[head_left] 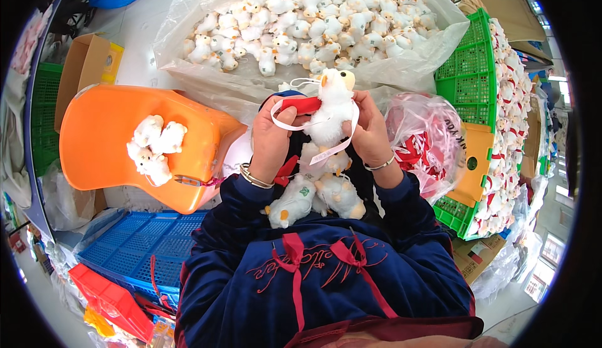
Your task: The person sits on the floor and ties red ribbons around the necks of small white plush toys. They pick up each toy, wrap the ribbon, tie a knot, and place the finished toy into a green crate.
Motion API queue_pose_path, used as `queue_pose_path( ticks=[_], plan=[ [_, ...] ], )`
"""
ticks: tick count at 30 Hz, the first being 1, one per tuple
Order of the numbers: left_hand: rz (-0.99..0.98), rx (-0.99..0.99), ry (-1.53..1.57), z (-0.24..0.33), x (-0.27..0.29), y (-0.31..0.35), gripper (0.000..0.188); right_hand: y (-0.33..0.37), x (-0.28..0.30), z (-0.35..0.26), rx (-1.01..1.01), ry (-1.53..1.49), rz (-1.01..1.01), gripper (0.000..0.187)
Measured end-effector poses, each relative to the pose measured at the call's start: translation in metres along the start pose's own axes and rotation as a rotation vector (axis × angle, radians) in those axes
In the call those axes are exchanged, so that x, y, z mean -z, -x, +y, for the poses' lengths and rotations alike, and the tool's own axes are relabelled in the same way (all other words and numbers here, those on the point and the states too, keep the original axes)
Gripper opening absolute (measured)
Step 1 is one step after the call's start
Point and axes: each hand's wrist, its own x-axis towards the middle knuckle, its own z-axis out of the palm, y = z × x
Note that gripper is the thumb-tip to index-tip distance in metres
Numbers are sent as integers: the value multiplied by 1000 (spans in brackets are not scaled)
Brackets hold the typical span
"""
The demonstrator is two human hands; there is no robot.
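A small white plush animal toy (pixel 337 106) with a white string loop at its head is held up in front of my lap. My left hand (pixel 269 139) is closed, pinching a red cloth piece (pixel 302 105) beside the toy's left side. My right hand (pixel 372 136) grips the toy from the right, its fingers partly hidden behind it. A narrow white ribbon (pixel 329 152) loops around the toy between both hands; its end hangs below. More white plush toys (pixel 293 201) rest on my lap, with another red cloth piece (pixel 286 170) beside them.
Ahead, a large clear plastic sheet (pixel 182 28) holds a heap of white plush toys (pixel 313 25). To the left, an orange chair (pixel 94 134) carries several toys and scissors (pixel 188 180). A plastic bag of red pieces (pixel 423 150) and a green crate (pixel 464 91) stand right; a blue crate (pixel 141 244) lies lower left.
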Motion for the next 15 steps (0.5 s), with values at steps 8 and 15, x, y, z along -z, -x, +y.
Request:
queue_pose_path(
  ticks=[8,15],
  plan=[
    [28,-64,-68,-7,7,-2,18,0,1,-2,28,-2,-12,64],
    [-19,-69,-40,-12,19,-6,19,2,2,-5,23,-12,-45,67]
  ],
)
